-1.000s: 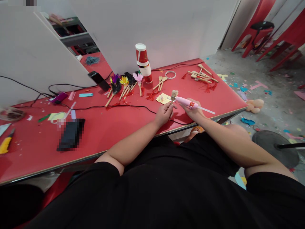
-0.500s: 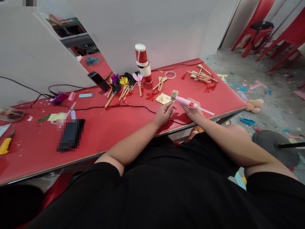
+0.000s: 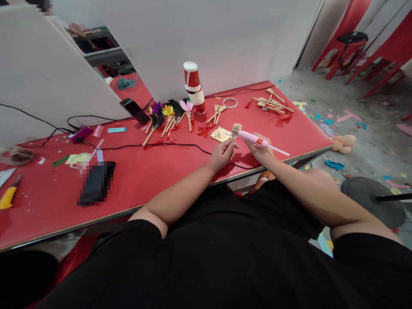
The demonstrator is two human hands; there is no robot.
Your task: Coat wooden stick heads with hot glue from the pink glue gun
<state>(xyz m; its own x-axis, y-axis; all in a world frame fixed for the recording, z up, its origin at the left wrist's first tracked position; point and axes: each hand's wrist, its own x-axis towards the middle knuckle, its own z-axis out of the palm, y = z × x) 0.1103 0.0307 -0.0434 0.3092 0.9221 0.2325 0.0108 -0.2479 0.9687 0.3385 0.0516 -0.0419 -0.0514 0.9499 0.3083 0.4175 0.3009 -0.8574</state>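
My right hand [image 3: 259,148] is closed around a pink hot glue gun [image 3: 252,138], with a pale glue stick [image 3: 278,150] poking out of its back end. In my left hand [image 3: 222,153] a small wooden stick with a fuzzy beige head [image 3: 237,127] is pinched upright. The glue gun's nozzle is right at the stick's head; whether they touch I cannot tell. Behind my left hand lies a stained yellow paper [image 3: 220,134]. Farther back are two wooden sticks with wide heads [image 3: 219,112] and red tassels [image 3: 205,129].
Feather-topped sticks [image 3: 168,112] lie left of the stacked red cups [image 3: 195,88]. A tape ring [image 3: 230,102] and a pile of tasselled sticks [image 3: 273,103] lie at the right. A black cable [image 3: 180,144] crosses the red table [image 3: 154,171]. A yellow cutter [image 3: 9,195] lies far left.
Both hands hold almost the same pose, the glue gun staying at the stick's head. The view has shifted very slightly.
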